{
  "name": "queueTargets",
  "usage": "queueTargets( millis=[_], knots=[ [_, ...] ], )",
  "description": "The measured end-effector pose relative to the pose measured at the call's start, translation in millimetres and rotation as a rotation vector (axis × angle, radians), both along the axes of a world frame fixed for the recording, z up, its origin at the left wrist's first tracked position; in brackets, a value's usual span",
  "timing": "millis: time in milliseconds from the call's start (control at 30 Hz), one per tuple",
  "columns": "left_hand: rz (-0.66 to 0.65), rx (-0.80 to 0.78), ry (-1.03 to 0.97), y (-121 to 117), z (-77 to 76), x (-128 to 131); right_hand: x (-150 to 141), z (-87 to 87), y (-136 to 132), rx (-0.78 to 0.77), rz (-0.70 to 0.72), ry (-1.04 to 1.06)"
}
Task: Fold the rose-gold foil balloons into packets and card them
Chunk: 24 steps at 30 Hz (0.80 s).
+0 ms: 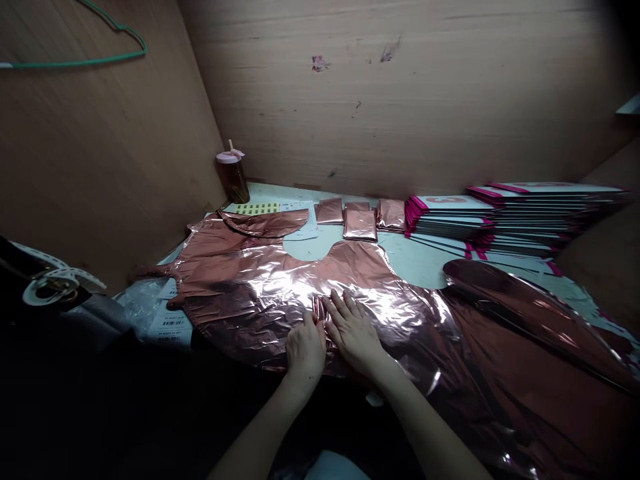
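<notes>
A large flat rose-gold foil balloon (250, 287) lies spread across the table in front of me. My right hand (353, 330) rests flat on the foil with its fingers stretched out and together, pressing it down. My left hand (305, 347) sits just beside it, fingers curled down onto a small fold of the foil (319, 310) between the two hands. More rose-gold foil (525, 333) lies heaped to the right.
Three small folded foil packets (360, 223) lie at the back of the table. A stack of white and pink cards (500, 217) stands at the back right. A brown bottle with a pink lid (233, 177) is in the corner. Barcode labels (173, 327) lie left. Wooden walls enclose the table.
</notes>
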<state>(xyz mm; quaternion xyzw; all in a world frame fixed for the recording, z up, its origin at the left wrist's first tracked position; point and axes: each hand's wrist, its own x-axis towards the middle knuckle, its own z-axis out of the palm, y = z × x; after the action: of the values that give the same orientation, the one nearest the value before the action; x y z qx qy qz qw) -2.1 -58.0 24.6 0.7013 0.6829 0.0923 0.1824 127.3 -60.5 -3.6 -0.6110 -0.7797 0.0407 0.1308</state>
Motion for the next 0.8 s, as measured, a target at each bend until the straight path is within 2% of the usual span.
queueTargets(
  millis=[67,133,200,267,367,433,600,700,800],
  knots=[
    [-0.105,0.137,-0.019,3.8,-4.4,-4.8,2.0,1.6,2.3,-0.037,0.03,-0.018],
    [-0.346,0.283,-0.053,10.6,-11.7,-12.7,4.3,1.2,4.7,-0.041,0.058,-0.024],
    [-0.594,0.327,-0.055,17.9,-20.0,-21.6,10.6,-0.3,6.7,-0.03,0.102,0.017],
    [-0.708,0.306,-0.003,23.0,-27.0,-29.2,21.5,-0.6,6.9,-0.027,0.141,0.135],
    [-0.701,0.279,0.077,25.4,-32.2,-34.9,36.1,2.5,1.3,0.034,0.068,0.299],
    [-0.689,0.261,0.105,26.2,-32.2,-36.2,36.3,4.2,-5.6,0.089,0.029,0.265],
    [-0.766,0.212,0.127,36.9,-22.4,-44.8,22.0,-2.5,-14.3,0.045,0.251,0.03],
    [-0.823,0.14,0.11,46.5,-10.4,-52.7,32.5,-3.1,-8.1,-0.02,0.297,-0.012],
    [-0.856,0.071,0.094,50.6,2.2,-55.5,49.7,5.2,-1.7,-0.067,0.39,-0.038]
  ],
)
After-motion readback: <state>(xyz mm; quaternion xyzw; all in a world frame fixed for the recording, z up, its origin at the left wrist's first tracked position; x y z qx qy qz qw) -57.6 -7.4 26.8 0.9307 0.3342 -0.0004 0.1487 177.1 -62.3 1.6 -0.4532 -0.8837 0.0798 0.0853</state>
